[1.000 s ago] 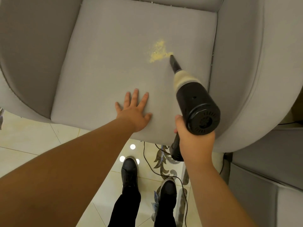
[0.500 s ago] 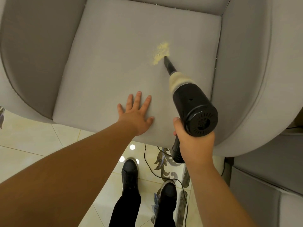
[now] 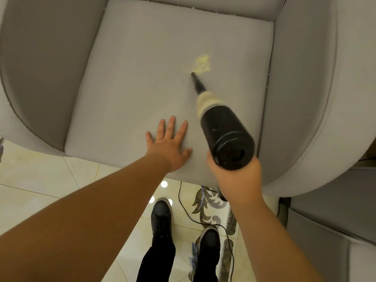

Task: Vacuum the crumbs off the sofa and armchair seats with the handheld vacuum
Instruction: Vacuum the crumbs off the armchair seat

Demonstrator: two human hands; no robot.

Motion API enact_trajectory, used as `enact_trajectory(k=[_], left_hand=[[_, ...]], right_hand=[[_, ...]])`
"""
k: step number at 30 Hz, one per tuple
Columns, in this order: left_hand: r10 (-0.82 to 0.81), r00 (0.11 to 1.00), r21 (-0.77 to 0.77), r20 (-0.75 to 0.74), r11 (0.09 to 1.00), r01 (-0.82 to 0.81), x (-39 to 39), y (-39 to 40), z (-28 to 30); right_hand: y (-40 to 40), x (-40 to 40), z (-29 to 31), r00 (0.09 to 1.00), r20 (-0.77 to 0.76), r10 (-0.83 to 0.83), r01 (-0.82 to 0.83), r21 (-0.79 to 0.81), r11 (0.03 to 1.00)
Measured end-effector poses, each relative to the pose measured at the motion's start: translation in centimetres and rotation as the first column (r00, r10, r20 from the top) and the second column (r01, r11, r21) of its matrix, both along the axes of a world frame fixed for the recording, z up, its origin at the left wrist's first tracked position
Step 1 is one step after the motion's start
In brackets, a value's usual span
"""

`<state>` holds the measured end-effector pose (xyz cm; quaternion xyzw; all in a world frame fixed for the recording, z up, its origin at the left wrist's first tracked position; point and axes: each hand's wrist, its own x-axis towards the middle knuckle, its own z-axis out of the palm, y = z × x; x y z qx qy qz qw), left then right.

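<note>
Glossy cream floor tiles (image 3: 40,180) with a dark scroll inlay lie under a grey armchair (image 3: 317,98). Seat cushion (image 3: 142,78): left hand (image 3: 169,147) pressed flat near its front edge, fingers straight. Right hand (image 3: 238,178) clasps the handheld vacuum (image 3: 225,135) from below; pale dust cup behind its nozzle, contents unreadable. Black cord (image 3: 203,220) trails past two black shoes. Nozzle tip touches the near edge of the yellow crumbs (image 3: 201,64).

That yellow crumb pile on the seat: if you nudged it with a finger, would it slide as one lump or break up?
The crumbs would probably break up: the patch looks powdery, with ragged edges thinning into specks. It likely weighs almost nothing, so the vacuum nozzle beside it should lift it easily. Some may cling to the woven seat cushion.
</note>
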<state>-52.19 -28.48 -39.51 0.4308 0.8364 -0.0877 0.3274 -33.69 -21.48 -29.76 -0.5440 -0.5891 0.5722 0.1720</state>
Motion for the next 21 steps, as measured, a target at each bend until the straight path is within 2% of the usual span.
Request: enact_trajectory(k=[3, 6, 15, 21], left_hand=[[0.008, 1.0, -0.008, -0.01, 1.0, -0.008, -0.1, -0.1, 0.0], [0.011, 1.0, -0.005, -0.018, 1.0, -0.011, 0.0, -0.2, -0.1], [0.002, 1.0, 0.009, -0.031, 1.0, -0.002, 0.2, -0.2, -0.5], [-0.002, 0.999, 0.018, -0.04, 1.0, 0.003, 0.3, -0.4, -0.9]], right_hand=[[2.3, -0.9, 0.2, 0.99, 0.009, -0.138, 0.138, 0.04, 0.99], [4.2, -1.4, 0.2, 0.982, 0.014, -0.186, 0.185, 0.059, 0.981], [1.6, -0.9, 0.0, 0.997, 0.065, -0.045, 0.048, -0.046, 0.998], [2.0, -0.7, 0.1, 0.998, 0.045, -0.048, 0.05, -0.044, 0.998]])
